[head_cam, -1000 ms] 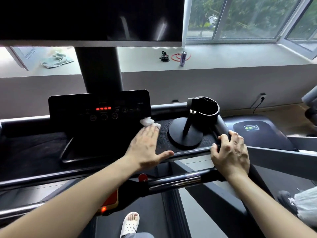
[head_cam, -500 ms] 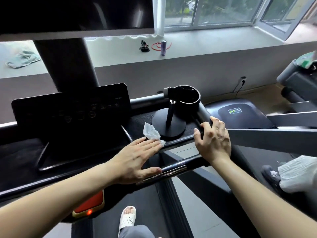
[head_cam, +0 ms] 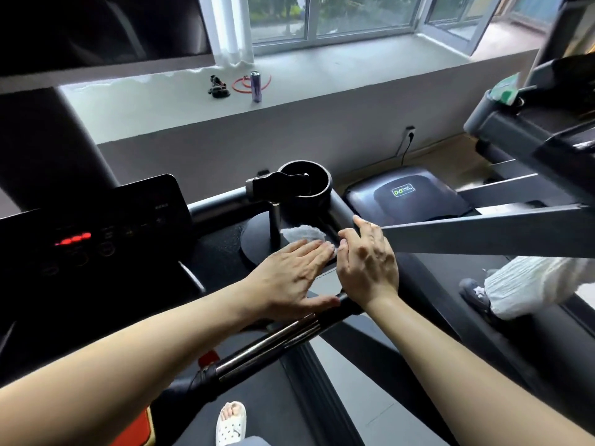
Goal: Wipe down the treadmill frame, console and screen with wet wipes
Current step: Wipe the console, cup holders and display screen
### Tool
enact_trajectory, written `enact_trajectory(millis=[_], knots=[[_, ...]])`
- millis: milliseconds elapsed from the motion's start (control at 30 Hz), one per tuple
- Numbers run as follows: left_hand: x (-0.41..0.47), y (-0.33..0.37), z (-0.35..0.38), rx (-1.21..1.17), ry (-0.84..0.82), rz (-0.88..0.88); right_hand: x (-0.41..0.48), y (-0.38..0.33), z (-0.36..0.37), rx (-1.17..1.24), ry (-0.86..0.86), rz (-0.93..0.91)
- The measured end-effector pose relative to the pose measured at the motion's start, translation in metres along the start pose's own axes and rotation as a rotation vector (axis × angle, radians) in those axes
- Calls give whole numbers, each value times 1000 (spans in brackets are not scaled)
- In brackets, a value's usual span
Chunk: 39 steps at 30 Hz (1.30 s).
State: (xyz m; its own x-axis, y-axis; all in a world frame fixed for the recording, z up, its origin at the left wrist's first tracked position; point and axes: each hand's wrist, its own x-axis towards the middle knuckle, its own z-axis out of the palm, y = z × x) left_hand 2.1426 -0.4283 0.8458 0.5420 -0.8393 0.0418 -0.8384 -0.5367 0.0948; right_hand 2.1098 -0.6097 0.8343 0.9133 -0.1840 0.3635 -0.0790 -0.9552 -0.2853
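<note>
left hand point(head_cam: 289, 278): flat on crumpled white wet wipe point(head_cam: 302, 235)
right hand point(head_cam: 367, 265): hooked over black frame rail point(head_cam: 340, 211)
progress: black console tray point(head_cam: 222, 249) mid-wipe, big dark screen point(head_cam: 96, 27) likely pending

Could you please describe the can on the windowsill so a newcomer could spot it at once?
Look past the treadmill console to the pale windowsill under the windows. A slim purple can stands upright on it. It is the only tall thing there, beside a red ring and a small black object.

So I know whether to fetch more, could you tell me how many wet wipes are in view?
1: a white wipe lies by the cup holder, partly under the flat left hand. Others may be hidden.
</note>
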Motion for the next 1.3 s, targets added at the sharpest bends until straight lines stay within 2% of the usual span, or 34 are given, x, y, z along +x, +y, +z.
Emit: enact_trajectory(millis=[100,267,333,533,767,833,933,1000,1133,1300], knots=[[17,5,3,-40,5,-23,1,1,-2,53,11,4],[-17,1,12,33,108,-74,3,1,-10,201,-9,88],[-20,1,9,78,138,-120,4,1,-12,201,-22,93],[16,8,9,117,96,-127,2,0,-12,127,-67,67],[49,4,8,221,46,-379,1,0,-10,122,-80,74],[48,12,9,148,90,-350,2,1,-9,134,-84,81],[30,21,16,106,161,-122,1,2,-9,157,-83,82],[18,19,16,114,153,-54,1,2,-11,190,-73,82],[28,4,10,248,97,-122,2,0,-13,200,-60,89],[50,-6,-8,285,12,-285,1,-2,-15,168,-86,85]])
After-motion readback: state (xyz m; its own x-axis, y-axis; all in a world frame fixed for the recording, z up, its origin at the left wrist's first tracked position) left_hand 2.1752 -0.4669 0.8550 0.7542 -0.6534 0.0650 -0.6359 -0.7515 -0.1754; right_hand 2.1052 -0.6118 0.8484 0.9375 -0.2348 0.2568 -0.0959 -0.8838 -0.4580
